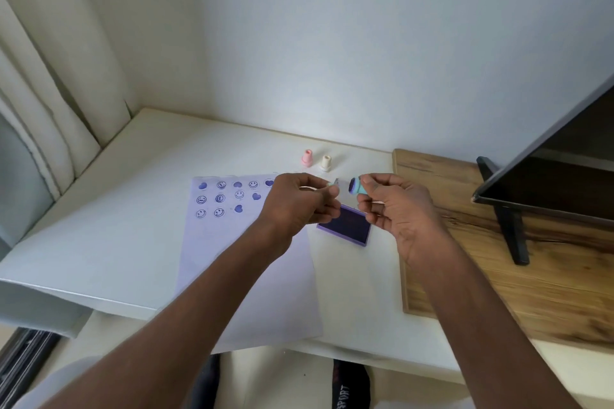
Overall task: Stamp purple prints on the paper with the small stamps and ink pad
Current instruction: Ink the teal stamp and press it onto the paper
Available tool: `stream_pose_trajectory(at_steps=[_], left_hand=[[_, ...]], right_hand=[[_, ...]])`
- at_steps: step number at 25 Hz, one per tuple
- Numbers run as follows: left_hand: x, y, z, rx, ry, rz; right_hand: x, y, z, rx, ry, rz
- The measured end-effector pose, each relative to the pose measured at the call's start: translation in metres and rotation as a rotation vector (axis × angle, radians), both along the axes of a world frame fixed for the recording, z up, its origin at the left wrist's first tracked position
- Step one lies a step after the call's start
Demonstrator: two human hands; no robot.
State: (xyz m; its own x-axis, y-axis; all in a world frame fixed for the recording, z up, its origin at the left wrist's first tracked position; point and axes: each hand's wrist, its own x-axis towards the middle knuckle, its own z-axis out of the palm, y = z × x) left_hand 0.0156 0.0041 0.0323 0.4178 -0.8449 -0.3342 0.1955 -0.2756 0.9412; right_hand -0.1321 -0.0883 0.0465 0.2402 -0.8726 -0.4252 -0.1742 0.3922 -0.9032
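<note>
Near the frame's centre, your right hand [390,201] pinches the teal stamp [357,187] between thumb and fingertips, its purple-inked face turned left toward your other hand, probably so the cap can come off or go back on above the open ink pad [345,225]. Your left hand [299,201] is curled round a small clear piece, likely that cap [334,183], though blur leaves this uncertain. The paper [232,242] lies lower left of the pad, with purple smileys and hearts in rows along its top. The pink stamp [307,156] and cream stamp [326,162] stand upright behind, out of the way.
</note>
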Motion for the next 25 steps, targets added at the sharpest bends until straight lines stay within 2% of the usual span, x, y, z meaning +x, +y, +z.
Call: stream_pose_trajectory(at_steps=[2,4,6,8,10,12,14,16,17,19,21,25], left_hand=[[0.007,0.002,-0.007,0.070,-0.072,-0.048],[0.009,0.004,-0.012,0.110,-0.147,-0.100],[0.011,0.005,-0.015,0.100,-0.134,-0.089],[0.016,0.003,-0.016,0.081,-0.082,-0.072],[0.019,0.002,-0.017,0.067,-0.142,-0.072],[0.020,0.001,-0.020,0.081,-0.369,-0.088],[0.020,0.000,-0.021,0.109,-0.577,-0.127],[0.018,0.001,-0.022,0.124,-0.683,-0.199],[0.017,0.001,-0.022,0.134,-0.737,-0.246],[0.016,0.004,-0.025,0.176,-0.870,-0.343],[0.015,0.007,-0.029,0.229,-0.965,-0.385],[0.017,0.008,-0.034,0.274,-1.014,-0.396]], right_hand=[[0.001,0.001,0.003,0.207,-0.202,-0.018],[0.000,0.002,0.010,0.552,-0.568,-0.098],[-0.001,0.000,0.007,0.697,-0.800,-0.167],[-0.002,-0.002,0.002,0.662,-0.821,-0.166],[-0.003,-0.002,0.001,0.636,-0.782,-0.150],[-0.004,-0.004,0.003,0.545,-0.626,-0.119],[-0.004,-0.009,-0.001,0.224,-0.236,-0.044],[-0.004,-0.009,-0.005,-0.161,0.148,0.052],[-0.003,-0.008,-0.007,-0.315,0.277,0.100],[-0.002,-0.004,-0.011,-0.522,0.475,0.200],[0.002,0.001,-0.019,-0.636,0.636,0.293],[0.013,0.009,-0.030,-0.712,0.745,0.394]])
